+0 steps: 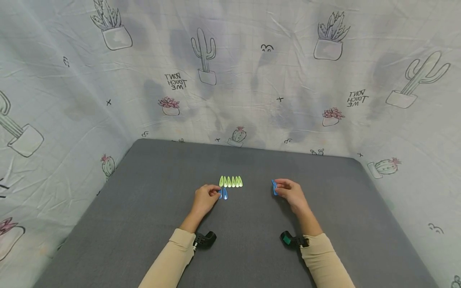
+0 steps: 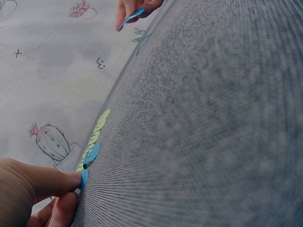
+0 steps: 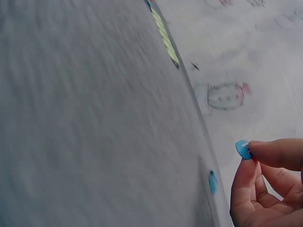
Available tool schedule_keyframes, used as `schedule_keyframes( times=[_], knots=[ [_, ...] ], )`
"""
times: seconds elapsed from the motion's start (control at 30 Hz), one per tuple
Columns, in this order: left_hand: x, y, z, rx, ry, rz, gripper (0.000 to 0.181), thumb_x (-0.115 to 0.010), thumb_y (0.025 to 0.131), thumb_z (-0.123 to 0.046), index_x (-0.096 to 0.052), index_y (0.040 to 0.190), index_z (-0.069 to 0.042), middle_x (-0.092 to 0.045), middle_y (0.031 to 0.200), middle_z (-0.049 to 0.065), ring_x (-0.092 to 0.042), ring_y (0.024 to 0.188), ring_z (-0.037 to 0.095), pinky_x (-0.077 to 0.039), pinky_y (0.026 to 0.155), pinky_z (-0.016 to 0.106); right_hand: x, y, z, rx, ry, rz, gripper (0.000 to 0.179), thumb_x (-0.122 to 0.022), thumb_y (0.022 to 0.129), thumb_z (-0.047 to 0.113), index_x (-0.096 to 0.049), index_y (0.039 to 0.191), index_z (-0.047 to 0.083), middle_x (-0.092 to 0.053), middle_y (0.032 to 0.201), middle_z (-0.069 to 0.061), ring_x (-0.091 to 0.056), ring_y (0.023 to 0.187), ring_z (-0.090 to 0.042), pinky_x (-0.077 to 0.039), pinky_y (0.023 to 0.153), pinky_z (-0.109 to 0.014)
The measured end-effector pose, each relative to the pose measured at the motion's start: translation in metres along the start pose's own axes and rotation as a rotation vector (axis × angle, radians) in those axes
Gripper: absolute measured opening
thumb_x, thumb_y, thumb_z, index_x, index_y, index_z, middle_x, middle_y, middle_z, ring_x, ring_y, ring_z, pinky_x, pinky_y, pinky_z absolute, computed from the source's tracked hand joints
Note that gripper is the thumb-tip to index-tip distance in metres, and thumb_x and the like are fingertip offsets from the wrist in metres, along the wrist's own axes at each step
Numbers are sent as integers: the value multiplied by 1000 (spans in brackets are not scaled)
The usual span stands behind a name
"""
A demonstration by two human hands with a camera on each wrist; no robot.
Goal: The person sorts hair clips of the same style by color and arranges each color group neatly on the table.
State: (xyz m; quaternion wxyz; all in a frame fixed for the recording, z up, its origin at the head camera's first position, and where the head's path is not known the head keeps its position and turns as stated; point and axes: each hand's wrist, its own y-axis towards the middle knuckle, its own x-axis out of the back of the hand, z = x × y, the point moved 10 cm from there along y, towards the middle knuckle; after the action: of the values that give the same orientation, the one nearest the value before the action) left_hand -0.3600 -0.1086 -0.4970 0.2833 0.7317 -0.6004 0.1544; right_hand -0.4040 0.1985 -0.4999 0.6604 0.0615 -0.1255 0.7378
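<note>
Several yellow-green snap hair clips (image 1: 231, 181) lie side by side in a row on the grey table. Just below the row's left end are two blue snap hair clips. My left hand (image 1: 205, 198) pinches the leftmost blue hair clip (image 2: 84, 179) at the table surface, its fingers covering part of it. Beside it lies the other blue hair clip (image 1: 225, 193). Over to the right, my right hand (image 1: 292, 195) pinches a blue hair clip (image 3: 243, 149) between thumb and fingers, raised off the table. One more blue hair clip (image 3: 213, 182) lies on the table below that hand.
The grey table (image 1: 248, 244) runs back to a pale cloth backdrop (image 1: 237, 60) printed with cacti and potted plants. Black wrist cameras (image 1: 206, 240) are strapped under both forearms, close above the tabletop.
</note>
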Motion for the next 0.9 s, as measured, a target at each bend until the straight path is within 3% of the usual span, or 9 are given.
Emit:
schedule_keyframes(
  times=[0.67, 0.9],
  knots=[
    [-1, 1, 1, 23, -9, 17, 15, -72, 79, -5, -74, 94, -3, -61, 75, 4, -53, 67, 12, -45, 62, 27, -85, 8, 17, 53, 36, 116, 33, -62, 84, -5, -61, 117, -7, -59, 89, -6, -57, 76, -9, -50, 68, -22],
    [0, 1, -2, 2, -6, 8, 14, -73, 78, -4, -74, 93, -3, -61, 74, 5, -54, 66, 12, -45, 61, 27, -112, -4, 38, 70, 40, 180, 33, -61, 84, -8, -59, 116, -12, -60, 92, -19, -59, 75, -14, -54, 73, -35]
  ],
)
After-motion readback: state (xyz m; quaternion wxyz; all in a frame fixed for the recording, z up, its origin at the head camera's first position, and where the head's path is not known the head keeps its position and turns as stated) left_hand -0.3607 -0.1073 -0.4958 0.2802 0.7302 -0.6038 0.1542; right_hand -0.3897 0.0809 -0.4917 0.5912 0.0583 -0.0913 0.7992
